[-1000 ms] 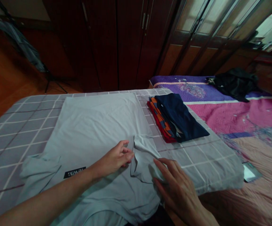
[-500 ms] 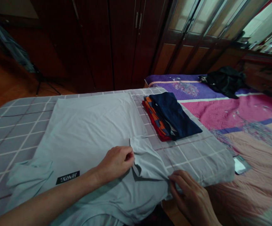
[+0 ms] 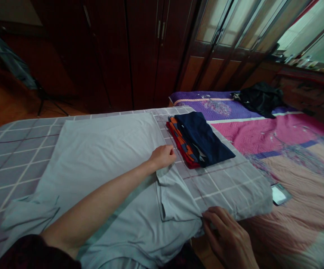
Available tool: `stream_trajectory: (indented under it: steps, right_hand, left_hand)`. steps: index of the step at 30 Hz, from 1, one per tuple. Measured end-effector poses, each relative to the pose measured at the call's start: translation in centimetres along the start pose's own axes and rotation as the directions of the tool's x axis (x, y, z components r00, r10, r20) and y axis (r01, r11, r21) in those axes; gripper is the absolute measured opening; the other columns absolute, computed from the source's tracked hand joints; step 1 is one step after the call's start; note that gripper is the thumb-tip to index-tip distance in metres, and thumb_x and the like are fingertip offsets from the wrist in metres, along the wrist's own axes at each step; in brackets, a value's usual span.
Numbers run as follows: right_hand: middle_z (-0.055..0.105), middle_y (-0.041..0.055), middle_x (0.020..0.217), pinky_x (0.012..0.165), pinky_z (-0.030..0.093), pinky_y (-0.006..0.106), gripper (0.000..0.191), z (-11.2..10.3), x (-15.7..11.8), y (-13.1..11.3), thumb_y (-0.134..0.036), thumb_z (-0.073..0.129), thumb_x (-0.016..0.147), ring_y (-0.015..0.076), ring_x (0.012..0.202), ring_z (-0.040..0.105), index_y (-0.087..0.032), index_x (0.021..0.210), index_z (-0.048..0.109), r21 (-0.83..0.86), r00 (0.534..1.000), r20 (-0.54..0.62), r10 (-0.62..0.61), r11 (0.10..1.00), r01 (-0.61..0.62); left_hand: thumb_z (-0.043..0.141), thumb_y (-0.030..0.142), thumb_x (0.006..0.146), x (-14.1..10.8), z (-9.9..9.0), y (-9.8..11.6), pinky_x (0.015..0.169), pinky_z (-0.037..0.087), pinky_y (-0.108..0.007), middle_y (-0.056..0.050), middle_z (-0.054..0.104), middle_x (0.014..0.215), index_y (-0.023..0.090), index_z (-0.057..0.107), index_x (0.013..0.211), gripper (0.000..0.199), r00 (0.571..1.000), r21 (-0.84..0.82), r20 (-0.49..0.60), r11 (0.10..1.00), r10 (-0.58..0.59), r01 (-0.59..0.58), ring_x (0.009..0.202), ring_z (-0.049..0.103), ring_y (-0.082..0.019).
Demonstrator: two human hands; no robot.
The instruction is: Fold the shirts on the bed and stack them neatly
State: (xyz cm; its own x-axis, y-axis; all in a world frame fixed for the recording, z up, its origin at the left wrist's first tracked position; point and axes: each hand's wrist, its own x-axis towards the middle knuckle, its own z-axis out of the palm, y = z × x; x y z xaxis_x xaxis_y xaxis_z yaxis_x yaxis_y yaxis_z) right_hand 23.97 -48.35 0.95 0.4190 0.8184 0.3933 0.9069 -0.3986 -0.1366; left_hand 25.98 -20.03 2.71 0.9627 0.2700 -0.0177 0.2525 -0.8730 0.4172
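Note:
A light grey T-shirt (image 3: 102, 145) lies spread out on the checked bedspread, its neckline toward me. One sleeve (image 3: 178, 198) is folded inward over the body on the right; the other sleeve (image 3: 30, 213) lies bunched at the left. My left hand (image 3: 163, 156), reaching across the shirt, is closed on the fabric at the right side edge, just above the folded sleeve. Its fingertips are mostly hidden. With thumb and fingers, my right hand (image 3: 226, 235) pinches the shirt's shoulder corner at the lower right. My left forearm covers the shirt's dark printed label.
A stack of folded clothes, navy (image 3: 203, 138) on top, lies right of the shirt on the checked bedspread (image 3: 7, 160). Beyond is a colourful quilt (image 3: 243, 130) with a black garment (image 3: 259, 99) and a small flat object (image 3: 281, 194). Dark wardrobes (image 3: 108, 56) stand behind.
My left hand has moved up and away from me, from the folded sleeve's inner edge to the shirt's side edge. My right hand keeps its pinch. The view has shifted slightly.

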Motion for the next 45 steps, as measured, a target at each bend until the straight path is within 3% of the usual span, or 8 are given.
stream_trajectory:
  steps: [7, 14, 20, 27, 32, 36, 41, 45]
  right_hand:
    - [0.061, 0.0069, 0.088, 0.064, 0.048, 0.025, 0.022, 0.1, 1.4, -1.2, -0.016, 0.044, 0.089, 0.0168, 0.077, 0.061, -0.017, 0.102, 0.062, -0.020, 0.998, -0.058, -0.020, 1.000, 0.019]
    - [0.061, 0.0082, 0.091, 0.067, 0.048, 0.028, 0.020, -0.1, 1.1, -0.7, -0.013, 0.043, 0.087, 0.0175, 0.079, 0.060, -0.019, 0.081, 0.061, 0.048, 1.000, -0.026, 0.010, 0.999, -0.009]
    - [0.060, 0.0103, 0.098, 0.066, 0.051, 0.030, 0.025, -0.4, 1.6, -1.2, -0.011, 0.044, 0.083, 0.0207, 0.086, 0.059, -0.019, 0.097, 0.063, 0.017, 0.997, 0.008, -0.074, 0.997, 0.074]
    - [0.059, 0.0130, 0.103, 0.066, 0.052, 0.037, 0.023, -1.0, 2.1, -0.8, -0.007, 0.042, 0.077, 0.0241, 0.087, 0.057, -0.018, 0.081, 0.061, 0.082, 0.990, 0.120, -0.069, 0.995, 0.059]
    - [0.060, 0.0133, 0.115, 0.085, 0.051, 0.041, 0.029, -0.8, 3.9, -3.7, -0.013, 0.049, 0.082, 0.0266, 0.108, 0.054, -0.016, 0.109, 0.060, 0.166, 0.980, 0.042, -0.193, 0.969, 0.183]
    - [0.065, 0.0069, 0.105, 0.089, 0.049, 0.032, 0.026, -0.4, 5.0, -6.4, -0.020, 0.054, 0.086, 0.0197, 0.101, 0.058, -0.019, 0.112, 0.057, 0.405, 0.954, 0.081, -0.288, 0.884, 0.233]
    - [0.062, 0.0101, 0.097, 0.071, 0.051, 0.037, 0.028, 1.4, 4.7, -6.8, -0.019, 0.057, 0.080, 0.0245, 0.085, 0.057, -0.016, 0.108, 0.057, 0.210, 0.991, 0.090, -0.096, 0.975, 0.076]
    - [0.058, 0.0060, 0.082, 0.063, 0.045, 0.034, 0.009, 2.1, 4.4, -6.2, -0.017, 0.056, 0.080, 0.0224, 0.074, 0.054, -0.019, 0.088, 0.060, 0.150, 0.990, 0.143, -0.009, 0.989, -0.013]
  left_hand:
    - [0.053, 0.027, 0.075, 0.2, 0.0, 0.0, 0.062, 0.045, -0.027, -0.005, 0.070, 0.088, 0.020, 0.065, 0.084, 0.016, 0.998, 0.002, 0.060, 1.000, -0.017, 0.017, 0.084, 0.064, -0.022]
    - [0.048, 0.023, 0.079, 0.6, 0.4, -0.4, 0.065, 0.046, -0.026, -0.006, 0.070, 0.093, 0.020, 0.064, 0.089, 0.020, 0.996, 0.024, 0.055, 0.998, -0.066, 0.064, 0.087, 0.064, -0.022]
    - [0.045, 0.029, 0.087, 0.7, 0.8, -0.8, 0.072, 0.046, -0.028, -0.005, 0.069, 0.098, 0.022, 0.061, 0.098, 0.021, 0.999, 0.048, 0.044, 0.999, 0.022, -0.025, 0.091, 0.064, -0.021]
    - [0.043, 0.036, 0.092, 0.1, 0.9, -0.8, 0.074, 0.045, -0.030, -0.005, 0.070, 0.095, 0.025, 0.060, 0.103, 0.023, 0.995, 0.075, 0.040, 0.993, 0.094, -0.097, 0.091, 0.065, -0.023]
    - [0.044, 0.037, 0.092, -0.1, 0.9, -0.8, 0.075, 0.045, -0.030, -0.005, 0.070, 0.097, 0.025, 0.061, 0.099, 0.022, 0.995, 0.075, 0.041, 0.993, 0.092, -0.094, 0.093, 0.064, -0.023]
    - [0.045, 0.036, 0.091, -0.1, 0.8, -0.8, 0.074, 0.045, -0.030, -0.004, 0.070, 0.096, 0.026, 0.062, 0.099, 0.021, 0.996, 0.064, 0.041, 0.994, 0.083, -0.085, 0.093, 0.065, -0.022]
    - [0.046, 0.038, 0.090, -0.3, 0.5, -0.8, 0.074, 0.045, -0.028, -0.003, 0.070, 0.097, 0.027, 0.063, 0.099, 0.022, 0.996, 0.039, 0.046, 0.996, 0.075, -0.076, 0.094, 0.064, -0.021]
    - [0.047, 0.038, 0.089, -0.4, 0.5, -0.9, 0.074, 0.046, -0.028, -0.003, 0.070, 0.097, 0.027, 0.063, 0.099, 0.022, 0.996, 0.029, 0.051, 0.997, 0.069, -0.071, 0.093, 0.064, -0.021]
